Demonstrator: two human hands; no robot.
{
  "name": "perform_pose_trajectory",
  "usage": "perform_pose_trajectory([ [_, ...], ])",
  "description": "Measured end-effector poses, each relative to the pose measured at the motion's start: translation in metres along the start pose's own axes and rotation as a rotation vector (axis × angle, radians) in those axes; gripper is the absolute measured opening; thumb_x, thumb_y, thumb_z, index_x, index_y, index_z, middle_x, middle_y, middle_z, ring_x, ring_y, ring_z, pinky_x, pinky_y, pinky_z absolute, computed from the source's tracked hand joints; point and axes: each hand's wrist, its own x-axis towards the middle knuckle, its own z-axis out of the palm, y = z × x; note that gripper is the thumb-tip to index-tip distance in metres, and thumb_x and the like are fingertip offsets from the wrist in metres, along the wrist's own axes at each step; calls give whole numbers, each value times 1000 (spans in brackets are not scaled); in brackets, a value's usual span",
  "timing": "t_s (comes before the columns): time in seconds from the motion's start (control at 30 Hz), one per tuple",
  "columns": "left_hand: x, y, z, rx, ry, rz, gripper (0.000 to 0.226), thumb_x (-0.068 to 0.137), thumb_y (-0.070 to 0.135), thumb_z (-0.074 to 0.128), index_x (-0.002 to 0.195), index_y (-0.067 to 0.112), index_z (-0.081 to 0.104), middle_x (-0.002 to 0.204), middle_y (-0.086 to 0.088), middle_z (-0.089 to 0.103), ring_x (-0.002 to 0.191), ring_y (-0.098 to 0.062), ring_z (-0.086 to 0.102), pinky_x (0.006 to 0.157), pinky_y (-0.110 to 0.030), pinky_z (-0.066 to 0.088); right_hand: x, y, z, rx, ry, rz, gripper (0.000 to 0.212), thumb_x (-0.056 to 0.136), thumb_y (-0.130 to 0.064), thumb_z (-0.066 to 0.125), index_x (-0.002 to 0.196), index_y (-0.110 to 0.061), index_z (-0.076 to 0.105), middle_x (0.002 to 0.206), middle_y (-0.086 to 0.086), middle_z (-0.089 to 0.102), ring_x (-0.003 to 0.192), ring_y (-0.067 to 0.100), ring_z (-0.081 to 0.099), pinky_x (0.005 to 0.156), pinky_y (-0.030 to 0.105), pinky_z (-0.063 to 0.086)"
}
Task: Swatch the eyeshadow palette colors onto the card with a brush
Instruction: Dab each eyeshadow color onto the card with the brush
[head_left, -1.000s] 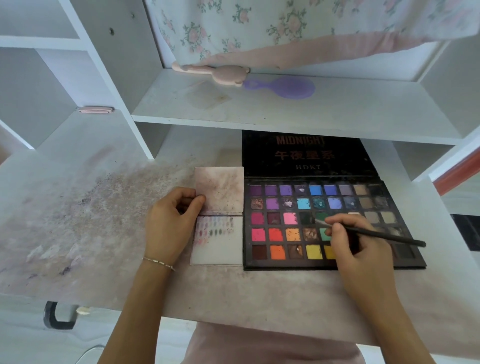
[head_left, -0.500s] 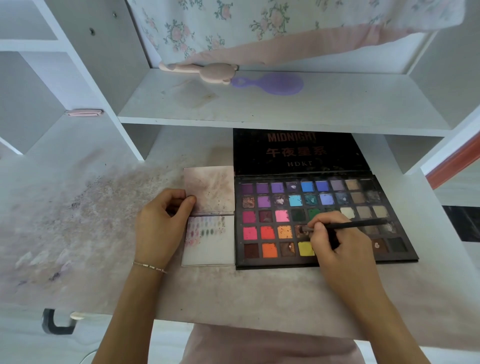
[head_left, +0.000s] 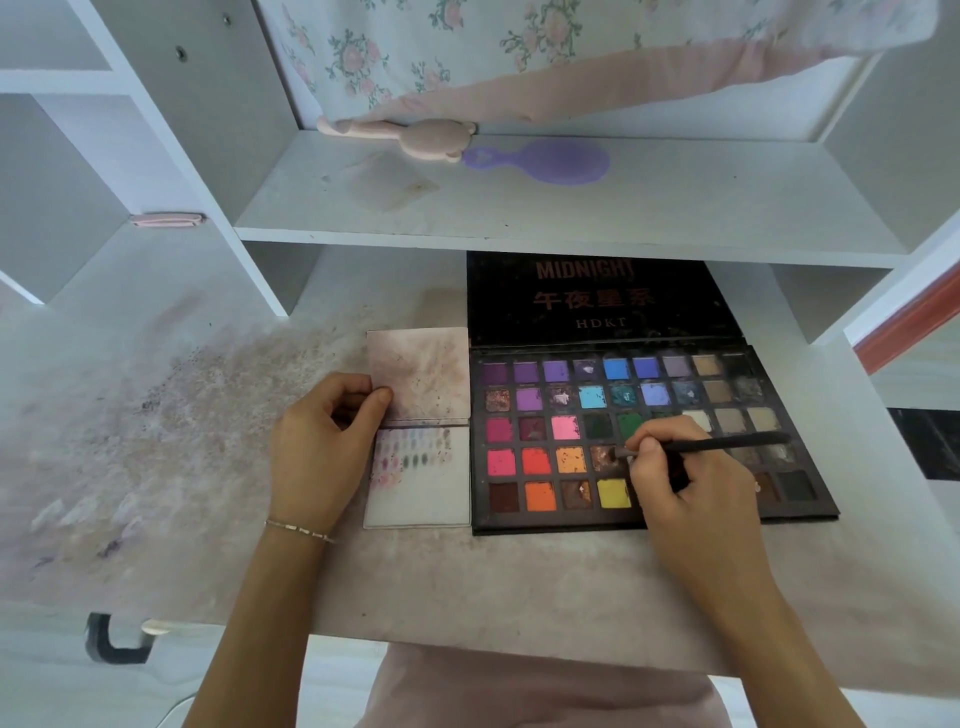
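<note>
A black eyeshadow palette (head_left: 540, 523) lies open on the desk, its lid flat behind it and several coloured pans showing. My right hand (head_left: 675, 478) grips a thin black brush (head_left: 727, 444) over the palette; the brush tip touches a brown shimmery pan (head_left: 602, 457) in the fourth row. To the palette's left lies a folded white card (head_left: 421, 493) whose lower half carries small pink, grey and green swatches near its top. My left hand (head_left: 322, 441) rests on the card's left edge, thumb pressed on the stained upper half (head_left: 426, 369).
The white desk (head_left: 156, 415) is smeared with powder at the left. A shelf board (head_left: 571, 218) overhangs the palette lid, carrying a pink brush (head_left: 410, 132) and a purple hairbrush (head_left: 550, 161). Floral fabric hangs behind. A black hook (head_left: 111, 642) sits below the desk's front edge.
My right hand shifted the brush tip left from the green pans to the brown shimmery pan. My left hand stayed on the card.
</note>
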Motion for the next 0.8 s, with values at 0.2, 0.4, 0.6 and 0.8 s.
perform_pose_trajectory([
  [0.2,0,0,0,6,0,12,3,82,17,64,80,19,64,70,11,61,68,-5,58,61,-8,42,0,0,0,-4,-4,8,14,80,-15,43,72,-27,49,66,-19,52,79,-9,54,59,0,37],
  [0.4,0,1,0,8,3,21,6,82,16,64,79,22,63,69,14,60,67,-5,58,60,-7,42,0,-1,0,-3,-13,17,16,79,-16,43,72,-30,47,66,-19,52,73,-1,57,59,1,39],
  [0.6,0,0,0,4,-1,15,5,82,17,64,79,22,63,70,13,61,68,-3,58,63,-15,43,0,-1,-1,19,-5,13,19,78,-15,44,71,-33,46,69,-17,53,80,-5,54,60,1,38],
  [0.8,1,-3,0,9,2,30,3,81,19,65,80,21,64,69,17,60,67,0,57,59,-3,41,-3,-4,-3,119,31,9,27,79,-9,44,75,-36,48,70,-16,55,75,-5,57,57,3,41],
])
